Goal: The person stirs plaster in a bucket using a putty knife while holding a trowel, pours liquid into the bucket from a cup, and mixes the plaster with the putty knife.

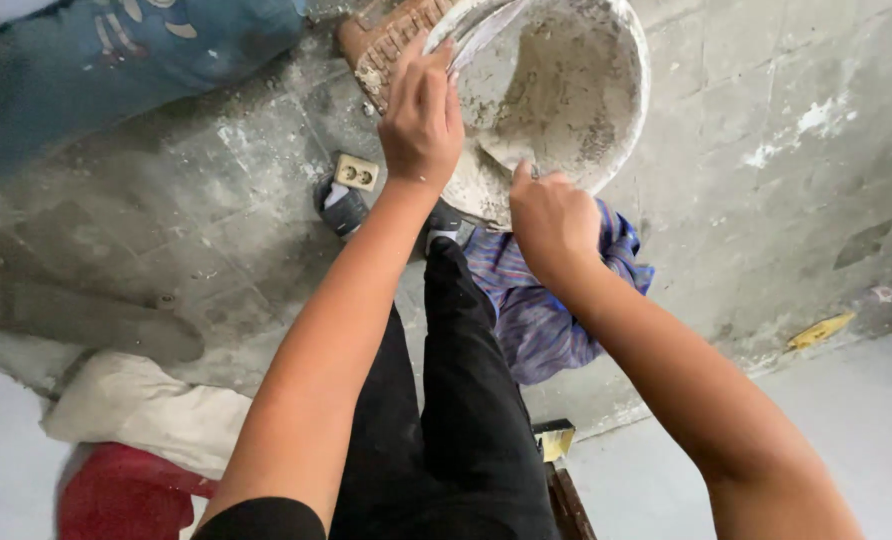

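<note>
A white bucket (606, 60), smeared inside with grey mortar, is tilted above the concrete floor. My left hand (421, 115) grips its near left rim, where a flat metal blade (486, 35) pokes out past my fingers. My right hand (551, 215) clasps the lower rim of the bucket. Both forearms reach forward over my black trouser legs (456, 400).
A wall socket (356, 172) lies on the floor beside a dark shoe (341, 208). A striped purple-blue cloth (536, 320) lies under the bucket. A brick (386, 40) sits at the top, a blue sack (116, 60) top left, white and red cloths (136, 440) bottom left.
</note>
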